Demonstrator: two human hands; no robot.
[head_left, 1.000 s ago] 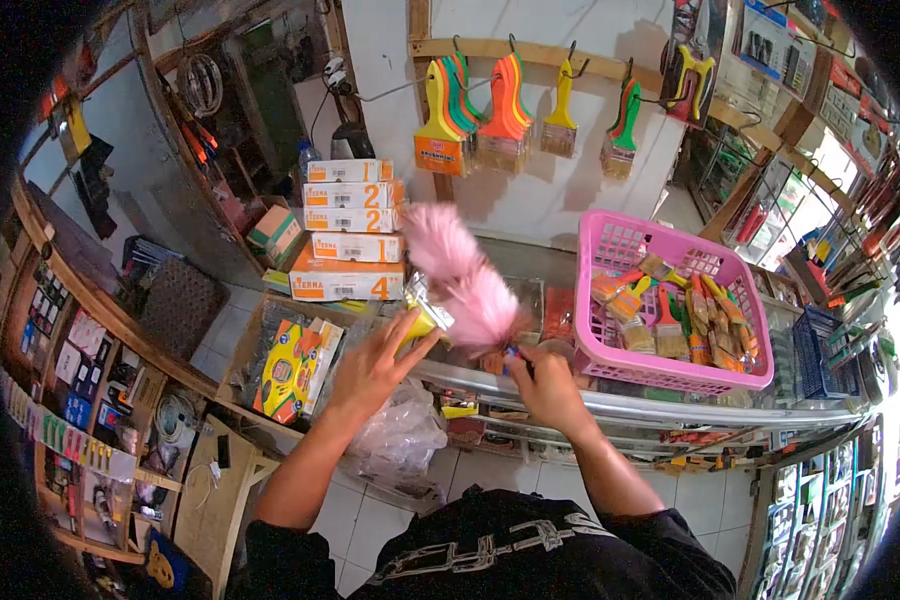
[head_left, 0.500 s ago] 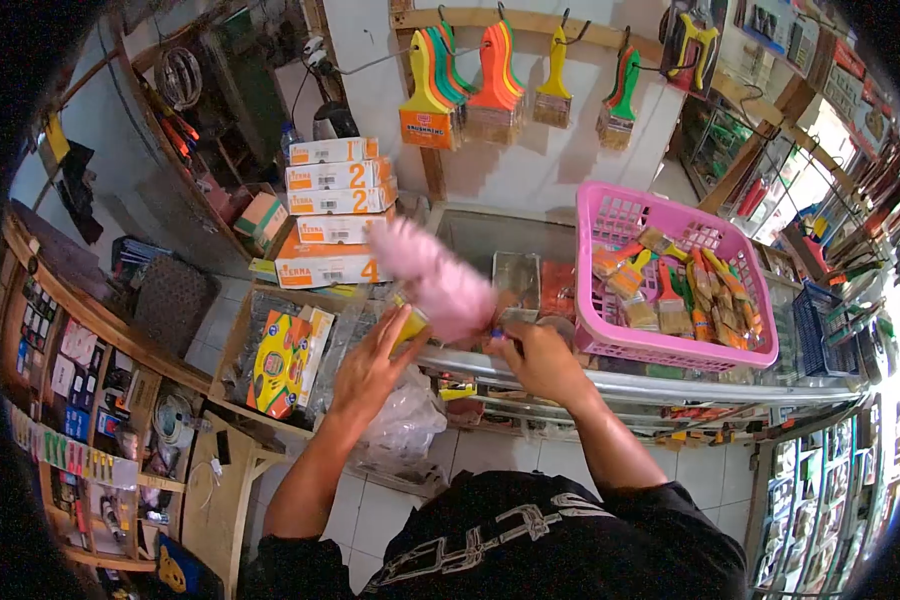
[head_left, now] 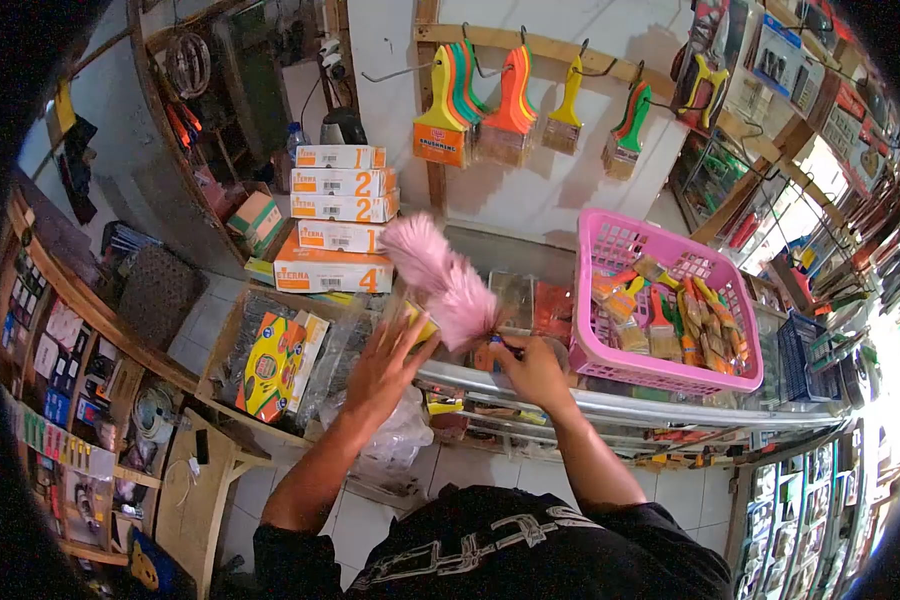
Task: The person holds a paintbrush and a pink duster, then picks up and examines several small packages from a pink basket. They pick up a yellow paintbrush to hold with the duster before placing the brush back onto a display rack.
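Note:
My right hand (head_left: 533, 368) is closed round the dark handle of a pink feather duster (head_left: 442, 283), just above the glass counter's front edge. The duster's fluffy head points up and left and is slightly blurred. My left hand (head_left: 382, 372) has its fingers stretched over a flat yellow thing (head_left: 422, 326), with the thumb at its near side. The fingers and the duster hide most of that thing, so its kind cannot be made out. Clear plastic bags (head_left: 395, 430) lie below my left wrist.
A pink basket (head_left: 660, 372) of paintbrushes stands on the glass counter (head_left: 500, 238) at right. Stacked white and orange boxes (head_left: 335, 275) stand at left, behind a carton with a yellow package (head_left: 273, 365). Paintbrushes (head_left: 510, 105) hang from wall hooks.
The view has shifted slightly. The duster's head shows more sharply than before, still in my right hand. My left hand has moved a little right and down with the yellow thing.

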